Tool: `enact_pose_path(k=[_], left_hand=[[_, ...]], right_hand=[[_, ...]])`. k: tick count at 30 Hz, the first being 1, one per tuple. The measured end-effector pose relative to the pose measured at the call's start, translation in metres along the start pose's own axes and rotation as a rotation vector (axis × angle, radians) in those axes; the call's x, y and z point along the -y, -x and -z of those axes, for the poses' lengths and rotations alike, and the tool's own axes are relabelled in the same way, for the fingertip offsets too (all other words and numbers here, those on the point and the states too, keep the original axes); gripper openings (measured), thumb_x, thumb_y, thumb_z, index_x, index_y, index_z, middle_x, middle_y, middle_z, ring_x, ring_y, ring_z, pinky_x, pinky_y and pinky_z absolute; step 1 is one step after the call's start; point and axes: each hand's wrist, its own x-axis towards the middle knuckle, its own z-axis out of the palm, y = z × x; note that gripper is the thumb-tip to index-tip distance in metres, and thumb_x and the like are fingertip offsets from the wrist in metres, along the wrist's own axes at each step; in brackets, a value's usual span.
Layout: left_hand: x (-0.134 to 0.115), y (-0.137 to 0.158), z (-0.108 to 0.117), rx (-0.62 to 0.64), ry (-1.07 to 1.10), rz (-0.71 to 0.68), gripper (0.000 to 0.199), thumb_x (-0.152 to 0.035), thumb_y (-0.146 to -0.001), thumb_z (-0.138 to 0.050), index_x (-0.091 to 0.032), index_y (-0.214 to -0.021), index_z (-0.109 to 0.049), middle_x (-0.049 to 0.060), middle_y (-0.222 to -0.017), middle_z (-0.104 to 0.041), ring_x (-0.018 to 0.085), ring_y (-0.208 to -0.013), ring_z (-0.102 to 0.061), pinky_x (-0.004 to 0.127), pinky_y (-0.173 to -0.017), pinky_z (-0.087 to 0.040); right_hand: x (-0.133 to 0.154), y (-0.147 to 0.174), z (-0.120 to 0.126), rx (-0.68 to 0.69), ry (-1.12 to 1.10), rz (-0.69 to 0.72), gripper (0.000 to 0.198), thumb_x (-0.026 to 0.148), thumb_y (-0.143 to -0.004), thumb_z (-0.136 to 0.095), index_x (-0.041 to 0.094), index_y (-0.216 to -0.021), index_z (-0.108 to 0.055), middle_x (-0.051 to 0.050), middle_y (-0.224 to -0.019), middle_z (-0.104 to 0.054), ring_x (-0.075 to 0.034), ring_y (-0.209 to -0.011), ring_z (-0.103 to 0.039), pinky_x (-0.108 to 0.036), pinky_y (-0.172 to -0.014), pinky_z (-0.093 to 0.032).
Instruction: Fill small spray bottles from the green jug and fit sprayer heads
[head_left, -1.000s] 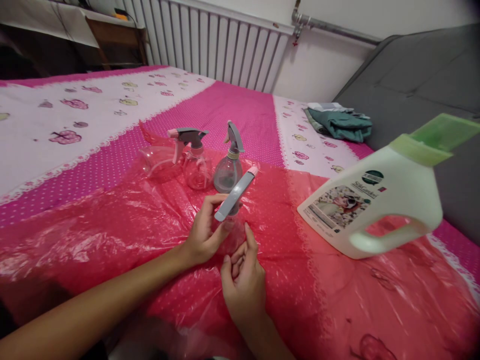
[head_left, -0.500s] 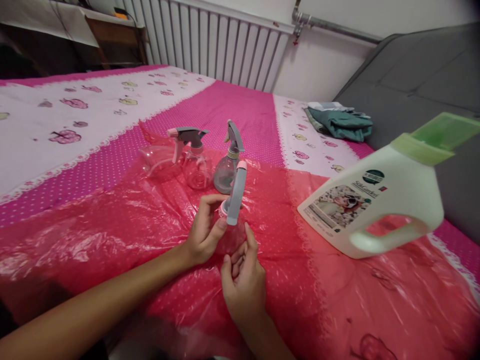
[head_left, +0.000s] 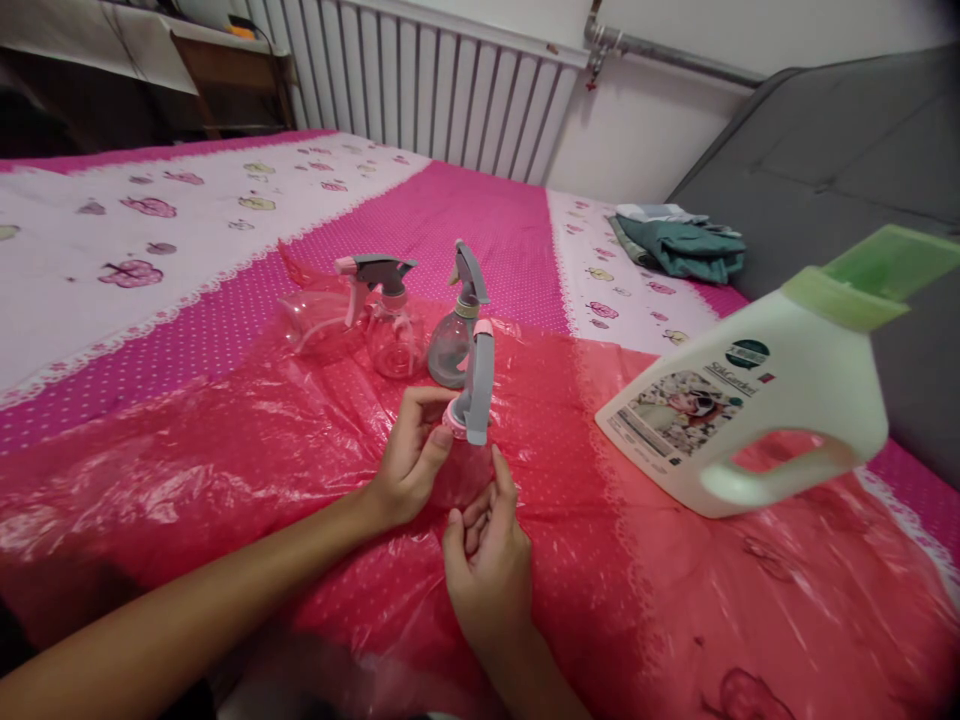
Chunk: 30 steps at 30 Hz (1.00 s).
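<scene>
Over the red plastic sheet, your left hand grasps a clear spray bottle near its top, thumb by the pink collar. Your right hand is curled against the bottle's lower side; can't tell whether it's gripping or just steadying. Bottle is roughly upright, between your two hands. Progress: grey spray head is seated on it, so by my read that part is done or nearly; whether the collar is fully tight doesn't show. Left over: bottle is in hand, not set down. Just beyond, a grey-tinted bottle and a pink-collared bottle stand with heads on; clear shape beside them, hard to make out. Big white jug on your right, same sheet, green cap on.
</scene>
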Motion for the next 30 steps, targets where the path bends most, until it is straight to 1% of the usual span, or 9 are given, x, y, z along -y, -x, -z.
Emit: enact_pose_path(k=[4,7,10,14,17,22,24,27,30], left_hand=[[-0.006,-0.005,0.001,0.047,-0.012,0.036,0.040,-0.053,-0.111,-0.053,-0.025,-0.139,-0.060,0.011,-0.127,-0.075,0.023,-0.115,-0.074,0.037,-0.096,-0.058],[-0.011,-0.009,0.002,0.080,-0.045,0.057,0.048,-0.058,-0.111,-0.050,-0.022,-0.140,-0.066,0.012,-0.125,-0.077,0.027,-0.122,-0.072,0.039,-0.099,-0.056],[-0.012,-0.010,0.003,0.086,-0.060,0.076,0.050,-0.059,-0.111,-0.050,-0.021,-0.137,-0.068,0.012,-0.120,-0.078,0.027,-0.116,-0.074,0.040,-0.097,-0.057],[-0.009,-0.008,0.003,0.059,-0.094,0.041,0.043,-0.056,-0.110,-0.053,-0.023,-0.135,-0.065,0.011,-0.123,-0.076,0.025,-0.111,-0.073,0.039,-0.094,-0.057],[-0.005,-0.007,0.002,0.021,-0.129,-0.007,0.035,-0.049,-0.108,-0.060,-0.025,-0.134,-0.063,0.009,-0.118,-0.073,0.024,-0.108,-0.072,0.037,-0.091,-0.058],[-0.003,-0.007,0.000,-0.019,-0.140,-0.081,0.031,-0.044,-0.106,-0.066,-0.027,-0.132,-0.062,0.006,-0.115,-0.071,0.020,-0.101,-0.071,0.033,-0.087,-0.057],[-0.005,-0.008,-0.001,-0.026,-0.118,-0.099,0.029,-0.041,-0.105,-0.068,-0.028,-0.130,-0.062,0.004,-0.114,-0.072,0.019,-0.100,-0.071,0.032,-0.086,-0.057],[-0.008,-0.010,-0.004,0.002,-0.045,-0.111,0.026,-0.037,-0.107,-0.067,-0.029,-0.130,-0.060,0.003,-0.111,-0.073,0.017,-0.094,-0.073,0.032,-0.085,-0.057],[-0.012,-0.012,-0.006,0.013,0.000,-0.101,0.024,-0.041,-0.109,-0.062,-0.027,-0.128,-0.061,0.004,-0.109,-0.075,0.017,-0.089,-0.073,0.034,-0.083,-0.058]], right_hand=[[0.000,0.001,-0.001,0.002,0.011,0.005,0.072,0.018,-0.094,-0.051,0.015,-0.164,-0.035,0.006,-0.073,-0.065,-0.012,-0.052,-0.060,-0.023,-0.046,-0.047],[-0.001,0.001,-0.001,-0.001,0.017,0.008,0.072,0.018,-0.095,-0.051,0.014,-0.164,-0.035,0.005,-0.073,-0.065,-0.012,-0.052,-0.060,-0.023,-0.046,-0.047],[-0.002,0.000,-0.002,-0.001,0.017,0.013,0.072,0.017,-0.095,-0.051,0.015,-0.165,-0.034,0.006,-0.072,-0.064,-0.012,-0.051,-0.059,-0.023,-0.045,-0.046],[-0.001,0.000,-0.002,-0.002,0.023,0.028,0.075,0.016,-0.095,-0.050,0.017,-0.167,-0.030,0.006,-0.073,-0.064,-0.013,-0.053,-0.062,-0.024,-0.048,-0.049],[-0.001,0.000,-0.001,-0.002,0.026,0.034,0.078,0.015,-0.095,-0.050,0.019,-0.169,-0.027,0.006,-0.074,-0.064,-0.013,-0.055,-0.064,-0.024,-0.052,-0.052],[-0.001,0.000,-0.001,-0.002,0.029,0.037,0.077,0.016,-0.095,-0.051,0.018,-0.169,-0.028,0.007,-0.071,-0.062,-0.014,-0.054,-0.064,-0.024,-0.050,-0.051],[0.000,0.000,0.000,-0.001,0.026,0.027,0.076,0.016,-0.095,-0.051,0.017,-0.168,-0.030,0.006,-0.071,-0.063,-0.014,-0.052,-0.063,-0.024,-0.049,-0.050],[0.001,0.000,0.000,0.007,0.015,0.014,0.075,0.017,-0.094,-0.051,0.016,-0.167,-0.032,0.005,-0.072,-0.064,-0.014,-0.051,-0.061,-0.024,-0.048,-0.048],[0.001,0.000,0.000,0.011,0.004,0.005,0.075,0.017,-0.093,-0.052,0.016,-0.166,-0.034,0.005,-0.073,-0.065,-0.013,-0.052,-0.061,-0.025,-0.050,-0.049]])
